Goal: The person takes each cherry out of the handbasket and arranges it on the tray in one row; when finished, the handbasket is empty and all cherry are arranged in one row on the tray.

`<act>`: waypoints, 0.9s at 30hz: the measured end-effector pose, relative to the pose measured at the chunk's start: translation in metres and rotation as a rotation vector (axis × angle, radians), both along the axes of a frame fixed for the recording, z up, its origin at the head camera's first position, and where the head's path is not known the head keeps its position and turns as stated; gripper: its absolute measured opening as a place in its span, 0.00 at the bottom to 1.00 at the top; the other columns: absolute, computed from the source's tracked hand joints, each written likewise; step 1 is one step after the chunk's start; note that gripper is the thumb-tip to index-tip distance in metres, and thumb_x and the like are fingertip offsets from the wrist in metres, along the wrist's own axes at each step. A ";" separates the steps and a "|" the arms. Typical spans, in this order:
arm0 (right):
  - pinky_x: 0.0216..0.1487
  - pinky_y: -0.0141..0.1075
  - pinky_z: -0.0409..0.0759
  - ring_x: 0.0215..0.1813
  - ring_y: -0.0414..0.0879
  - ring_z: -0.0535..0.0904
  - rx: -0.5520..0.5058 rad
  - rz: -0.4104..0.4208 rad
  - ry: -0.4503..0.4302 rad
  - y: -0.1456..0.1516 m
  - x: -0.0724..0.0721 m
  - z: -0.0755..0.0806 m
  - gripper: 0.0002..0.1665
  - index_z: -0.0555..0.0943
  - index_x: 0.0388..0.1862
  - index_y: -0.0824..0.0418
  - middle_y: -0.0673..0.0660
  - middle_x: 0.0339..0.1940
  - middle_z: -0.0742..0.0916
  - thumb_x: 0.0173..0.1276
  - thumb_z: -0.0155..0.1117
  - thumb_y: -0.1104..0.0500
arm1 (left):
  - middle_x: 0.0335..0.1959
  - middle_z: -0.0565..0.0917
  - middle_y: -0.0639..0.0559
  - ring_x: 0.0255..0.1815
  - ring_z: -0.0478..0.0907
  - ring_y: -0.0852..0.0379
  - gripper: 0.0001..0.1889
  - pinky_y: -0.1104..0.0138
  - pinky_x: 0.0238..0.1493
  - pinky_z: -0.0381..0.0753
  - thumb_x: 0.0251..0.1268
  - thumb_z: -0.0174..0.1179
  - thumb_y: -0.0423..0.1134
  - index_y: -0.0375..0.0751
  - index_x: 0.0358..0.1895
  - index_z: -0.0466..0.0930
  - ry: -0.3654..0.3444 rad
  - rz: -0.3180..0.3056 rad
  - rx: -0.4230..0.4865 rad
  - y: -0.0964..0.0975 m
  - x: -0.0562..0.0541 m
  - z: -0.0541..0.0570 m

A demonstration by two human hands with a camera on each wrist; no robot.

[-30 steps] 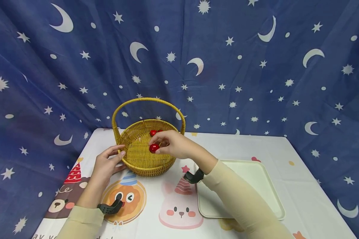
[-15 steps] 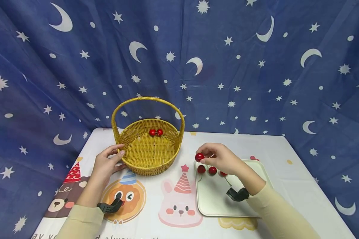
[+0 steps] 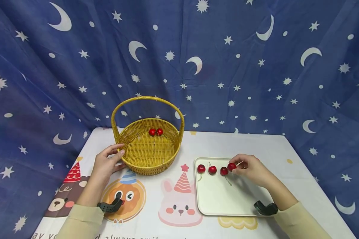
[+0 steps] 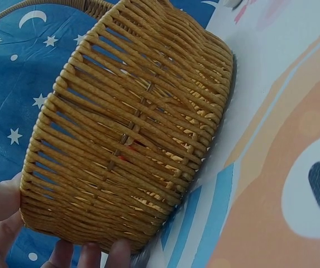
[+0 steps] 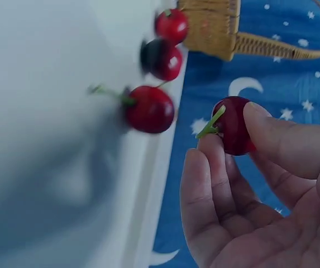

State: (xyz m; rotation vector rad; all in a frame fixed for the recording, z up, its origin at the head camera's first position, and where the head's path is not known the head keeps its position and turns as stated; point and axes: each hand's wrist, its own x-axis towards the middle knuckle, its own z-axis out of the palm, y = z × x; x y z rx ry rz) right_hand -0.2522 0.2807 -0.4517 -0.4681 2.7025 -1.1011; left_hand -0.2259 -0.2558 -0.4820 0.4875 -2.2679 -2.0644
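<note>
My left hand (image 3: 107, 162) grips the left side of a yellow wicker basket (image 3: 149, 171), thumb at the rim and fingertips against the outer weave in the left wrist view. Two red cherries (image 3: 152, 132) lie at the back inside the basket. Over the back of a cream tray (image 3: 221, 202), my right hand (image 3: 251, 169) pinches a dark red cherry (image 5: 235, 125) with a short green stem between thumb and fingers. To its left, three cherries (image 3: 212, 170) lie in a row on the tray, the nearest one (image 5: 150, 109) just beside the held cherry.
A white tablecloth (image 3: 179, 199) with printed cartoon animals covers the table. Behind it hangs a blue curtain (image 3: 215, 66) with moons and stars. The basket's tall handle (image 3: 146, 97) arches above its rim.
My right hand has moved from above the basket to the right, over the tray, carrying the cherry past the row and lowering it at the right end. My left hand stays on the basket.
</note>
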 end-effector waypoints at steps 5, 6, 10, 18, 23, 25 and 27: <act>0.43 0.33 0.82 0.41 0.46 0.82 0.075 -0.048 0.000 0.010 -0.002 -0.009 0.16 0.87 0.53 0.63 0.56 0.41 0.90 0.67 0.78 0.65 | 0.60 0.67 0.50 0.57 0.83 0.54 0.25 0.59 0.53 0.93 0.83 0.61 0.44 0.46 0.77 0.75 0.002 0.002 -0.004 0.000 -0.001 0.000; 0.42 0.34 0.81 0.42 0.47 0.82 0.088 -0.063 -0.006 0.011 -0.002 -0.012 0.16 0.87 0.53 0.62 0.55 0.40 0.89 0.67 0.78 0.65 | 0.61 0.67 0.50 0.57 0.83 0.54 0.25 0.59 0.53 0.93 0.83 0.61 0.44 0.46 0.77 0.75 0.003 0.001 -0.005 0.000 -0.001 0.000; 0.38 0.33 0.81 0.42 0.48 0.82 0.109 -0.106 -0.048 0.014 -0.004 -0.021 0.12 0.87 0.49 0.62 0.56 0.41 0.87 0.68 0.77 0.64 | 0.61 0.66 0.50 0.57 0.83 0.54 0.25 0.59 0.53 0.93 0.83 0.61 0.45 0.46 0.77 0.75 0.003 0.002 0.000 0.000 0.000 -0.001; 0.31 0.32 0.82 0.39 0.47 0.81 0.077 -0.133 -0.092 0.016 -0.004 -0.030 0.10 0.87 0.48 0.64 0.57 0.39 0.86 0.70 0.76 0.64 | 0.60 0.66 0.51 0.57 0.83 0.55 0.25 0.58 0.53 0.93 0.83 0.61 0.44 0.46 0.77 0.75 0.004 0.001 0.012 0.001 0.000 0.000; 0.30 0.34 0.84 0.36 0.47 0.81 0.051 -0.139 -0.113 0.016 -0.004 -0.030 0.14 0.86 0.52 0.67 0.58 0.38 0.86 0.70 0.75 0.65 | 0.61 0.66 0.51 0.56 0.83 0.56 0.25 0.58 0.53 0.93 0.83 0.61 0.44 0.47 0.78 0.75 0.005 -0.001 0.012 0.000 0.000 -0.001; 0.29 0.35 0.84 0.35 0.48 0.81 0.046 -0.142 -0.121 0.016 -0.004 -0.031 0.14 0.86 0.53 0.67 0.58 0.39 0.86 0.70 0.75 0.65 | 0.61 0.66 0.51 0.56 0.83 0.57 0.25 0.58 0.53 0.93 0.83 0.61 0.44 0.47 0.77 0.75 0.005 -0.003 0.011 0.000 0.000 -0.001; 0.30 0.35 0.84 0.35 0.48 0.81 0.045 -0.146 -0.126 0.016 -0.004 -0.031 0.14 0.86 0.53 0.68 0.58 0.39 0.86 0.71 0.74 0.66 | 0.61 0.66 0.51 0.56 0.83 0.57 0.25 0.58 0.53 0.93 0.83 0.61 0.44 0.47 0.77 0.75 0.006 -0.005 0.010 0.000 0.000 -0.001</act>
